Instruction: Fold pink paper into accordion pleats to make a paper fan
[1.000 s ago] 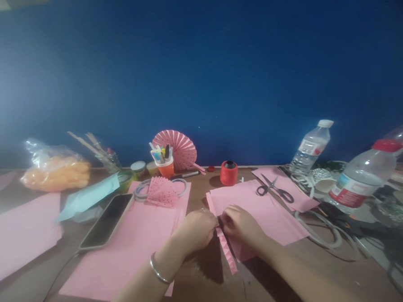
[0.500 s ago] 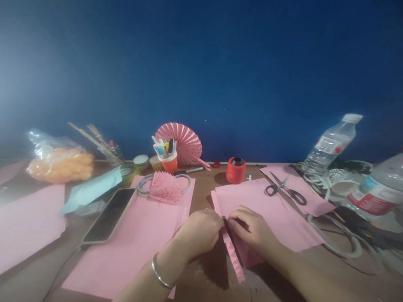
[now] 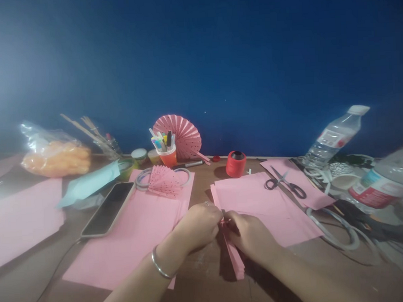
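Observation:
In the head view a narrow pink strip of pleated paper (image 3: 236, 259) stretches toward me over the brown table, its folds stacked together. My left hand (image 3: 202, 225), with a ring on a finger and a silver bangle at the wrist, is closed at the strip's far end. My right hand (image 3: 255, 236) pinches the same end from the other side. Fingertips of both hands almost meet there, and whatever fine thing may lie between them is too small to make out. Flat pink paper sheets (image 3: 257, 193) lie just beyond my right hand.
Black-handled scissors (image 3: 284, 182) lie open on pink paper at the right. A red thread spool (image 3: 236, 164) stands at the back, near a pen cup (image 3: 168, 157) and a round pleated fan (image 3: 183, 136). Plastic bottles (image 3: 337, 132) crowd the right; a phone (image 3: 108, 210) lies left.
My right hand has shifted slightly and closed in at the strip's far end. The strip has turned a little, showing its stacked folds more edge-on. The camera view has tilted slightly.

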Action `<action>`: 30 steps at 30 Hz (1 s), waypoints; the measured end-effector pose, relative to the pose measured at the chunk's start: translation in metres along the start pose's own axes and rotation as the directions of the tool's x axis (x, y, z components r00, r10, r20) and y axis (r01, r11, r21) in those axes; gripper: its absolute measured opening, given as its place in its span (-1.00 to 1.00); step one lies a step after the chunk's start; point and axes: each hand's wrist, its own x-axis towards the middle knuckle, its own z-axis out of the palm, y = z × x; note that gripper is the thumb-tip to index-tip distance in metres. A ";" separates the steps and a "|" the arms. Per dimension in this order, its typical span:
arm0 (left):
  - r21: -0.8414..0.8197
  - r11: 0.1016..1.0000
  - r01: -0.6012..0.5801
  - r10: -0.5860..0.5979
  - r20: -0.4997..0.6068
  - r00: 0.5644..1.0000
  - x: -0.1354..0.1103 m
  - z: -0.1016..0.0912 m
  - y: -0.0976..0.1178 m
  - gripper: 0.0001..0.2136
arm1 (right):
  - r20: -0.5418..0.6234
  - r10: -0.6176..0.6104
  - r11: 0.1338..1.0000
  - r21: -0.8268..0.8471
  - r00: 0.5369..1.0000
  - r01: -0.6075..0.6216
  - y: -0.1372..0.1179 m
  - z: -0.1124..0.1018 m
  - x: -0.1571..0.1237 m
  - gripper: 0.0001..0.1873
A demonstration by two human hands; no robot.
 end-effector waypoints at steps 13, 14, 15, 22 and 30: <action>0.035 0.999 -0.012 0.012 -0.002 1.000 -0.001 -0.002 0.002 -0.85 | -0.069 0.087 0.985 -0.146 0.994 -0.097 0.003 0.010 0.002 -0.72; 0.038 0.999 -0.014 0.014 -0.005 1.000 -0.001 -0.002 0.002 -0.86 | -0.075 0.073 0.982 -0.167 0.995 -0.085 0.003 0.011 0.002 -0.74; 0.042 0.999 -0.015 0.015 -0.004 1.000 -0.001 -0.002 0.002 -0.87 | -0.078 0.057 0.980 -0.187 0.995 -0.071 0.004 0.011 0.003 -0.75; 0.071 0.997 0.000 -0.001 0.019 1.000 0.000 0.000 0.001 -0.86 | -0.080 -0.043 0.963 -0.269 0.996 0.020 0.005 0.012 0.005 -0.84; 0.078 0.996 -0.045 0.043 0.027 0.999 -0.001 0.003 0.000 -0.83 | -0.037 -0.123 0.960 -0.257 0.992 0.109 0.010 0.009 0.007 -0.85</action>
